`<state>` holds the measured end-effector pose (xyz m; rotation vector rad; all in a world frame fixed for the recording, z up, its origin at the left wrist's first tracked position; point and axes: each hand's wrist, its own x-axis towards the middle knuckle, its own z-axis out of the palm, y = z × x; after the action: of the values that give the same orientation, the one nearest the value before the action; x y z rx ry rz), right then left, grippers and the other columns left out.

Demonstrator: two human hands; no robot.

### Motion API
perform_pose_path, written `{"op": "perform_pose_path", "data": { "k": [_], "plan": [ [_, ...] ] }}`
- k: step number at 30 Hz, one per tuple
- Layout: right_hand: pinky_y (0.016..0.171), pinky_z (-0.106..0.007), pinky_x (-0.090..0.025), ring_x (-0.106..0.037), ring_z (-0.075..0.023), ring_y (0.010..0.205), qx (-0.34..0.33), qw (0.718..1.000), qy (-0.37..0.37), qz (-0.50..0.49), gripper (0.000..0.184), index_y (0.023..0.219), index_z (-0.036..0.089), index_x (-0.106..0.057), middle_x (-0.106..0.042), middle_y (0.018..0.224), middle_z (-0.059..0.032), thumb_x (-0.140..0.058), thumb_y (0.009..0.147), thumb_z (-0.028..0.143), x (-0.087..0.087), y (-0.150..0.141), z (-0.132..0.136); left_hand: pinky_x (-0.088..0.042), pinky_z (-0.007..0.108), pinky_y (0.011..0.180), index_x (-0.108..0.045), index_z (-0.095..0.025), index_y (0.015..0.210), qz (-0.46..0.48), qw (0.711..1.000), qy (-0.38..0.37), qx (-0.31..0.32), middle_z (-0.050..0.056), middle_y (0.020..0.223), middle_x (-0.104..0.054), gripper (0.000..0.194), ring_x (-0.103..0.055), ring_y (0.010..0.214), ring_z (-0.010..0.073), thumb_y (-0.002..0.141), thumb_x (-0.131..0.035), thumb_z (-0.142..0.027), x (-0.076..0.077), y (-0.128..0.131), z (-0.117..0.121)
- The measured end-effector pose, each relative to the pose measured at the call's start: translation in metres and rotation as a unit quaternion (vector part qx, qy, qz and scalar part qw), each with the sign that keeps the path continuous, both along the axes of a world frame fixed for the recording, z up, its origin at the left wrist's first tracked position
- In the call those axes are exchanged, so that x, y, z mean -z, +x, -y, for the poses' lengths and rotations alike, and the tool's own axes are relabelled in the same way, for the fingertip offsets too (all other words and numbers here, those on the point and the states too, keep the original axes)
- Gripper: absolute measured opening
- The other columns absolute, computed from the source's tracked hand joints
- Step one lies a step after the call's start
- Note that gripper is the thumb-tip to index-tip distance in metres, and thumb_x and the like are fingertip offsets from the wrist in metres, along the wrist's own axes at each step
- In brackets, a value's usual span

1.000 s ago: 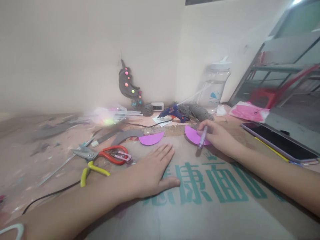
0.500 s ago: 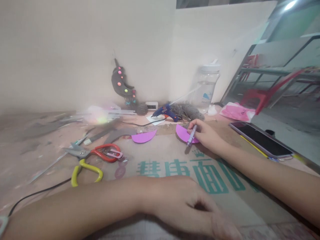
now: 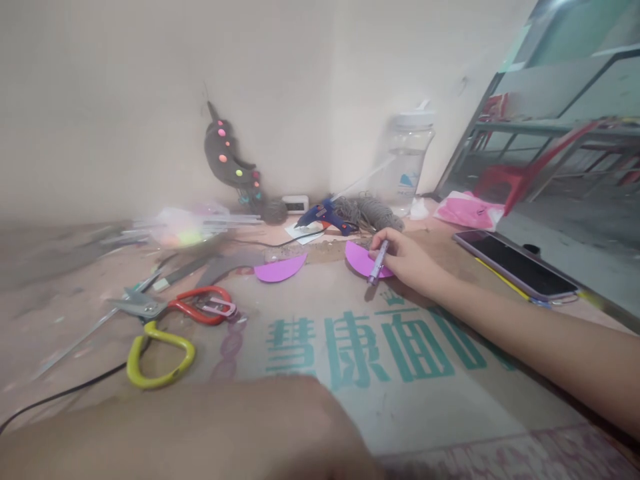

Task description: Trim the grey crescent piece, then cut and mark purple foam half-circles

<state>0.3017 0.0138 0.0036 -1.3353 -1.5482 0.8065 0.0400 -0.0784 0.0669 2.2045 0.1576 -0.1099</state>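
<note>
My right hand (image 3: pixel 397 260) is closed around a light purple pen (image 3: pixel 377 267), which points down toward me. Beneath that hand lies a purple half-circle of paper (image 3: pixel 357 258), partly covered by the fingers. A second purple half-circle (image 3: pixel 281 268) rests to its left on the printed brown sheet (image 3: pixel 320 300). At the bottom edge my left hand (image 3: pixel 330 433) is blurred, and its fingers are out of sight. Scissors (image 3: pixel 145 307) with one red and one yellow handle lie spread to the left, a small pink-and-white clip-like piece (image 3: pixel 219 305) by the red handle.
Along the wall stand a decorated dark crescent (image 3: pixel 223 157), a small white display (image 3: pixel 296 203), a blue glue gun (image 3: pixel 325 215), grey yarn (image 3: pixel 373 211) and a water bottle (image 3: pixel 410 160). A phone (image 3: pixel 515 263) and pink packet (image 3: pixel 470 211) lie right; clear sticks (image 3: pixel 240 219) left.
My left hand has drawn down toward the bottom edge, uncovering the yellow handle and more green print. My right hand keeps the pen over the half-circle. The view has shifted slightly.
</note>
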Motion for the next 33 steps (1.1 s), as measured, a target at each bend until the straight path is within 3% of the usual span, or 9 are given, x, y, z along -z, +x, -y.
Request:
{"op": "perform_pose_path", "data": {
  "k": [2, 3, 5, 7, 9, 11, 20, 28, 33],
  "plan": [
    [0.052, -0.025, -0.031, -0.044, -0.0121, 0.057, -0.003, 1.000, 0.003, 0.000, 0.021, 0.083, 0.023, -0.051, -0.049, 0.065, 0.0059, -0.067, 0.077, 0.035, -0.001, -0.001, 0.000, -0.052, 0.026, 0.097, -0.070, -0.021, 0.121, 0.037, 0.983, 0.131, -0.122, 0.007, 0.123, -0.073, 0.033, -0.070, 0.108, 0.0191, 0.099, -0.051, -0.037, 0.010, -0.009, -0.013],
    [0.052, -0.025, -0.032, -0.045, -0.0122, 0.058, -0.003, 1.000, 0.004, 0.001, 0.021, 0.083, 0.023, -0.051, -0.050, 0.065, 0.0059, -0.067, 0.077, 0.035, -0.001, -0.001, 0.000, -0.047, 0.036, 0.107, -0.060, -0.021, 0.134, 0.019, 0.958, 0.207, -0.200, 0.011, 0.139, -0.063, 0.041, -0.062, 0.125, 0.0242, 0.099, -0.051, -0.040, 0.019, -0.014, -0.020],
    [0.052, -0.026, -0.033, -0.046, -0.0126, 0.057, -0.004, 1.000, 0.002, 0.005, 0.022, 0.083, 0.023, -0.051, -0.050, 0.065, 0.0058, -0.067, 0.077, 0.036, -0.001, -0.001, 0.000, -0.035, 0.053, 0.117, -0.040, -0.019, 0.152, -0.031, 0.912, 0.307, -0.271, 0.017, 0.160, -0.036, 0.068, -0.036, 0.147, 0.0337, 0.095, -0.052, -0.055, 0.037, -0.023, -0.031],
    [0.052, -0.026, -0.033, -0.047, -0.0129, 0.057, -0.008, 1.000, 0.003, 0.010, 0.022, 0.084, 0.023, -0.051, -0.051, 0.065, 0.0057, -0.068, 0.078, 0.037, 0.000, 0.000, 0.000, -0.030, 0.055, 0.119, -0.031, -0.021, 0.157, -0.053, 0.924, 0.304, -0.224, 0.016, 0.165, -0.021, 0.081, -0.025, 0.151, 0.0350, 0.092, -0.052, -0.064, 0.049, -0.029, -0.031],
    [0.053, -0.026, -0.034, -0.047, -0.0129, 0.058, -0.010, 1.000, 0.008, 0.011, 0.023, 0.085, 0.023, -0.052, -0.052, 0.066, 0.0055, -0.068, 0.078, 0.037, 0.000, 0.001, 0.000, -0.031, 0.051, 0.121, -0.030, -0.026, 0.158, -0.012, 0.947, 0.281, -0.158, 0.011, 0.164, -0.024, 0.081, -0.026, 0.151, 0.0315, 0.091, -0.055, -0.063, 0.052, -0.031, -0.023],
    [0.053, -0.025, -0.035, -0.048, -0.0130, 0.059, -0.007, 1.000, 0.013, 0.011, 0.024, 0.084, 0.022, -0.052, -0.053, 0.066, 0.0050, -0.069, 0.078, 0.038, 0.000, 0.002, 0.000, -0.031, 0.048, 0.122, -0.033, -0.026, 0.156, 0.008, 0.953, 0.270, -0.140, 0.009, 0.163, -0.029, 0.073, -0.028, 0.151, 0.0285, 0.094, -0.052, -0.059, 0.050, -0.029, -0.013],
    [0.055, -0.027, -0.038, -0.048, -0.0139, 0.058, 0.000, 0.997, 0.014, 0.072, 0.023, 0.085, 0.024, -0.054, -0.053, 0.068, 0.0041, -0.067, 0.079, 0.041, -0.001, 0.001, 0.004, -0.031, 0.051, 0.122, -0.043, -0.007, 0.150, -0.052, 0.903, 0.352, -0.240, 0.016, 0.159, -0.036, 0.068, -0.036, 0.147, 0.0315, 0.100, -0.038, -0.053, 0.053, -0.019, -0.018],
    [0.058, -0.029, -0.041, -0.051, -0.0155, 0.062, 0.001, 0.994, 0.017, 0.109, 0.023, 0.087, 0.024, -0.055, -0.055, 0.071, 0.0025, -0.066, 0.081, 0.043, 0.002, 0.004, 0.003, -0.034, 0.051, 0.119, -0.049, -0.005, 0.146, -0.040, 0.871, 0.407, -0.272, 0.020, 0.154, -0.045, 0.065, -0.042, 0.143, 0.0356, 0.101, -0.035, -0.051, 0.061, -0.020, -0.019],
    [0.058, -0.030, -0.041, -0.051, -0.0162, 0.061, 0.007, 0.990, 0.040, 0.132, 0.022, 0.084, 0.024, -0.055, -0.056, 0.070, 0.0017, -0.065, 0.081, 0.044, 0.000, 0.003, 0.004, -0.043, 0.050, 0.109, -0.061, -0.009, 0.129, 0.012, 0.868, 0.409, -0.282, 0.020, 0.138, -0.059, 0.051, -0.054, 0.128, 0.0352, 0.097, -0.047, -0.047, 0.057, -0.020, -0.026]
  ]
}}
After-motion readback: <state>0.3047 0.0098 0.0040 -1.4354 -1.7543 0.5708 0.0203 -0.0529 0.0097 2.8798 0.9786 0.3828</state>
